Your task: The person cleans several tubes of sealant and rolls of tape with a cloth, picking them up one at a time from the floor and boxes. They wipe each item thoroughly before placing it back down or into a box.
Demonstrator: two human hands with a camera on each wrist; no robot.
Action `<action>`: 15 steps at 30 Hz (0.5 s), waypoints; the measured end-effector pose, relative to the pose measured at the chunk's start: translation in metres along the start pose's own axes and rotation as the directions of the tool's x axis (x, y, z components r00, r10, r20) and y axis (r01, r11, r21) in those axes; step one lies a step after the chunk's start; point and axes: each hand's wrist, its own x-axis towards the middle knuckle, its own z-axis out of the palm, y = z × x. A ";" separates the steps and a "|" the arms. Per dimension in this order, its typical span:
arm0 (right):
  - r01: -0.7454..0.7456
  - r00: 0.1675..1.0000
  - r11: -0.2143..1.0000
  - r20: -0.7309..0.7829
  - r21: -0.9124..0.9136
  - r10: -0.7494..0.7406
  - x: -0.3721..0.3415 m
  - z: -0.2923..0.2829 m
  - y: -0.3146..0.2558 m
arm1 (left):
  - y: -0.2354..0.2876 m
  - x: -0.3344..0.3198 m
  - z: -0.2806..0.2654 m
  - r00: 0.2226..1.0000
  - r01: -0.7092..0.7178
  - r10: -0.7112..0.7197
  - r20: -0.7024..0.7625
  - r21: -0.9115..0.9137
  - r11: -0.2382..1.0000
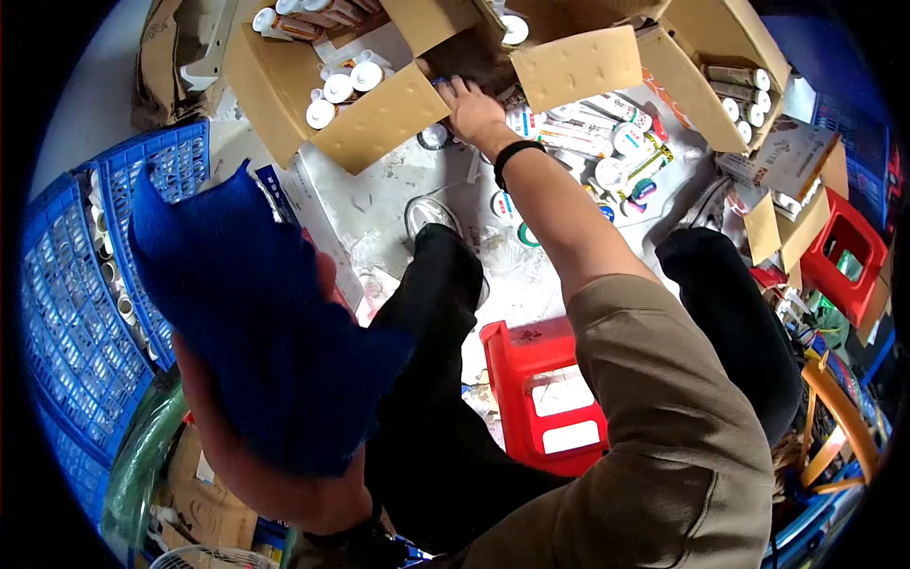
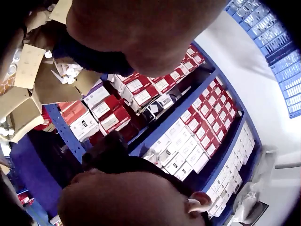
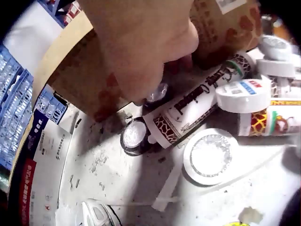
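Holds a ragged-edged blue cloth (image 1: 256, 313) up in the left hand (image 1: 275, 498), at the left and lower left of the head view. Hides most of that palm and its fingers behind the cloth, leaving one fingertip visible past the right edge; cannot tell the degree of curl or the firmness of the grip. Appears again at upper left of the left wrist view as a dark strip of cloth, under a blurred hand cut off by the top edge.

Stretches the right hand (image 1: 471, 112) to upper centre of the head view, beside a carton flap (image 1: 384, 119), with fingers slightly bent and tips lost in shadow. Comes in from the top edge of the right wrist view, blurred and cropped, with a fingertip by a dark shiny cap (image 3: 157, 92); cannot tell touch from a narrow gap, nor any hold.

Shows a giraffe-print cartridge (image 3: 200, 101) lying aslant at the centre there, with its lower end near a black-rimmed cap (image 3: 135, 134) and a white cap (image 3: 211, 156) below right. Shows more scattered cartridges (image 1: 573, 140) at upper centre right of the head view, partly hidden by forearm and cardboard. Cuts off a blue crate (image 1: 71, 284) at far left, covers part of a red stool (image 1: 517, 398) with a sleeve (image 1: 664, 379), and crops stacked red-and-white boxes (image 2: 202, 127) in the left wrist view.
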 end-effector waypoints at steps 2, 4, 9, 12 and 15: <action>0.018 1.000 0.998 -0.009 -0.055 -0.019 0.006 0.004 -0.007 | -0.004 0.005 0.007 0.980 -0.035 0.034 -0.195 -0.002 0.999; -0.012 0.995 0.988 -0.099 -0.155 -0.003 0.013 0.011 -0.014 | -0.003 0.001 0.002 0.986 -0.066 0.086 -0.143 0.135 0.989; -0.052 0.995 0.998 -0.090 -0.034 0.049 0.024 0.023 -0.011 | -0.010 0.006 0.012 0.986 -0.005 0.007 -0.169 0.014 1.000; -0.059 0.993 0.998 -0.108 -0.028 0.055 0.018 0.020 -0.004 | -0.013 0.010 0.012 0.991 -0.042 0.054 -0.125 0.094 0.995; -0.108 0.968 0.985 -0.211 0.137 0.135 -0.015 -0.012 -0.011 | -0.011 0.019 0.010 0.998 -0.067 0.067 -0.010 0.000 0.998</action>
